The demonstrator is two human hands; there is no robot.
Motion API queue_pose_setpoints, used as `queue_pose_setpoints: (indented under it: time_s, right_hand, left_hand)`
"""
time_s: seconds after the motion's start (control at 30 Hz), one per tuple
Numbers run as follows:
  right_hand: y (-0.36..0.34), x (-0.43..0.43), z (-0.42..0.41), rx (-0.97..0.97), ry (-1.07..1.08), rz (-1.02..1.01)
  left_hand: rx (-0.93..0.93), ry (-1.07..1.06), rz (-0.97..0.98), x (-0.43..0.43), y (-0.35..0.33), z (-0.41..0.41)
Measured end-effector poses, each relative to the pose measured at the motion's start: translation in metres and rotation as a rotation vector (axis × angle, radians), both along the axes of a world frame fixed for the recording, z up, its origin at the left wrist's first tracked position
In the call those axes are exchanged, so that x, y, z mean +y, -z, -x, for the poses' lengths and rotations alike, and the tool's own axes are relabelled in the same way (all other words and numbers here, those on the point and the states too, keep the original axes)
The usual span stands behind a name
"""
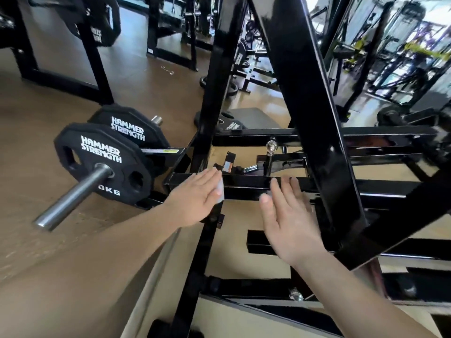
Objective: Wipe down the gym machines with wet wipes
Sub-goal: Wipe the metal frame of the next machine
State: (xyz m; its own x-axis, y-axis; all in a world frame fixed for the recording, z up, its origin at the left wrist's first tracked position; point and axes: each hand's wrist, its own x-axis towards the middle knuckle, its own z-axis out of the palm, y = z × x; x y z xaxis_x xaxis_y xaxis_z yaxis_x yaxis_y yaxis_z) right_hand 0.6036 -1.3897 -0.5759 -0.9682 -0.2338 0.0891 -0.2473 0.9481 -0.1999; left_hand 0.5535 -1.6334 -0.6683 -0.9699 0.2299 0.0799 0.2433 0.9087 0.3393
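Two flat hands at the black crossbar (246,184), running left to right.
Near crossbar's left end: white wet wipe (220,190) pressed under straight left hand (195,198) fingers, draped down its front. At crossbar's middle: right hand (290,225), fingers straight, holding nothing. Left of crossbar: plates (101,152) reading "HAMMER STRENGTH", "KG".

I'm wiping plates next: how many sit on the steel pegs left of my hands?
2. The front plate is on the long near peg; the second plate stands just behind it. Others may be hidden behind them.
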Motion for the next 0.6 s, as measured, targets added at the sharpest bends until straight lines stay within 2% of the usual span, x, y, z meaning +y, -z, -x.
queue_pose_setpoints:
  time_s: [0.07, 0.17, 0.23, 0.33, 0.43, 0.5, 0.57, 0.6]
  right_hand:
    - [0.003, -0.001, 0.008, -0.002, -0.036, -0.070]
    - [0.007, -0.004, 0.017, -0.018, -0.042, -0.003]
    - [0.006, -0.004, 0.021, 0.008, -0.033, 0.086]
    - [0.003, -0.003, 0.022, 0.050, -0.020, 0.195]
    - [-0.008, -0.008, 0.015, 0.028, -0.023, 0.249]
    - [-0.016, -0.015, 0.008, -0.008, -0.048, 0.225]
    - [-0.025, -0.029, -0.002, -0.042, -0.082, 0.170]
    - [-0.027, -0.038, -0.008, -0.068, -0.101, 0.153]
  left_hand:
    - [-0.066, -0.186, 0.066, -0.014, 0.007, 0.001]
    - [-0.087, -0.414, 0.087, 0.016, -0.009, 0.006]
    - [0.026, -0.302, 0.088, 0.064, -0.028, 0.005]
    - [0.171, -0.065, -0.027, 0.126, -0.040, 0.000]
    - [0.184, 0.104, -0.099, 0.112, -0.029, 0.008]
    - [0.162, 0.080, -0.094, 0.075, -0.018, -0.001]
    - [0.072, -0.110, -0.052, 0.032, -0.010, -0.024]
    - [0.017, -0.229, -0.095, 0.012, -0.007, -0.038]
